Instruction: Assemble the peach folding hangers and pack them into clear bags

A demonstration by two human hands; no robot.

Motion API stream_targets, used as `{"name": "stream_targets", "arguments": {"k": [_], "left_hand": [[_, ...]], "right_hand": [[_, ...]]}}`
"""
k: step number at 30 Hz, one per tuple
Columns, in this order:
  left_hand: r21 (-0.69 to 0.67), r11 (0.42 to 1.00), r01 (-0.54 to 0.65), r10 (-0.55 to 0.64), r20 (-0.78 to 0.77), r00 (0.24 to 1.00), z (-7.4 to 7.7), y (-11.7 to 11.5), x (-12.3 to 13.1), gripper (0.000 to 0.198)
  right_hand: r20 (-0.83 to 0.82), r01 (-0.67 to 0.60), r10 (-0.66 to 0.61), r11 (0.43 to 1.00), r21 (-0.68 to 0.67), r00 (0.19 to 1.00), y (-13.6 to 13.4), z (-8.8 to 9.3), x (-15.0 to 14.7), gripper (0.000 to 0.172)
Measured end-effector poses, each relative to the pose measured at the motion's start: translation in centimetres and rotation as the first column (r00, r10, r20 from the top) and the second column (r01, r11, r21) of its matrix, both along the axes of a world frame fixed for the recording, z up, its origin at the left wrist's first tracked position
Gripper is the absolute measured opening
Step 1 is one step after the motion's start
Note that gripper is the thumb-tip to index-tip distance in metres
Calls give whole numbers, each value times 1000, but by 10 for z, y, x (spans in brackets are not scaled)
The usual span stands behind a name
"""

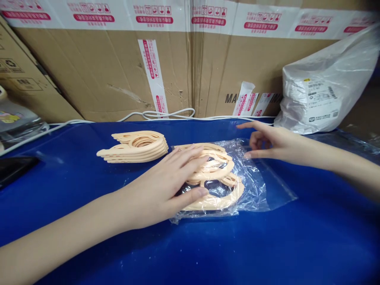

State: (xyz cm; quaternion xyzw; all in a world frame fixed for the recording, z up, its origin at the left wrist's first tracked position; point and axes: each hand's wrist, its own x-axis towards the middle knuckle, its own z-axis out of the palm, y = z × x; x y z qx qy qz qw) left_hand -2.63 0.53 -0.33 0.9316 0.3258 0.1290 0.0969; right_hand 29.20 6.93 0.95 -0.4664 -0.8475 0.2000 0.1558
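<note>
A clear plastic bag (255,190) with several beige folding hangers (228,198) in it lies on the blue table. My left hand (172,180) rests flat on the bagged hangers, its fingers stretched out and its thumb apart; it covers their left part. Just past the bag's upper right edge, my right hand (267,142) hovers with the index finger extended, the other fingers bent and the thumb apart, holding nothing. To the left of the bag sits a neat stack of the same beige hangers (151,152), unbagged and apart from both hands.
Large taped cardboard boxes (113,75) wall off the back of the blue table (190,249). A white cable (169,114) runs along their base. A white plastic package (320,95) stands at the back right, a dark object (18,168) at the left edge.
</note>
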Motion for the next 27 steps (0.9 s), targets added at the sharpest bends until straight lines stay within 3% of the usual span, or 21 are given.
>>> {"name": "stream_targets", "arguments": {"k": [2, 5, 8, 11, 15, 18, 21, 23, 27], "left_hand": [[18, 999, 33, -33, -35, 999, 3, 0, 6, 55], [16, 994, 104, -103, -53, 993, 7, 4, 19, 53], [9, 985, 170, -169, -63, 984, 8, 9, 33, 53], [14, 980, 199, -198, -64, 978, 6, 14, 44, 53], [27, 971, 237, -235, -50, 971, 2, 16, 51, 51], [45, 965, 258, -259, 17, 966, 1, 16, 52, 47], [200, 954, 224, -261, 188, 947, 2, 16, 51, 34], [370, 911, 181, -285, 249, 926, 4, 15, 52, 26], [536, 813, 226, -355, 148, 923, 5, 16, 60, 36]], "right_hand": [[39, 125, -126, 992, 15, 991, 6, -1, 7, 76], [-59, 224, -238, 957, -185, 969, 5, -5, 1, 76], [-296, 177, -296, 912, -369, 908, -3, -5, -14, 75], [-481, 142, -328, 913, -383, 813, -10, 1, -27, 70], [-602, 98, -345, 909, -404, 720, -13, 8, -38, 65], [-635, 20, -327, 898, -440, 700, -12, 7, -45, 64], [-663, -76, -280, 888, -454, 694, -11, 3, -52, 55], [-670, -113, -250, 886, -449, 699, -10, 0, -55, 48], [-639, -217, -100, 891, -398, 763, -3, -6, -57, 50]]}}
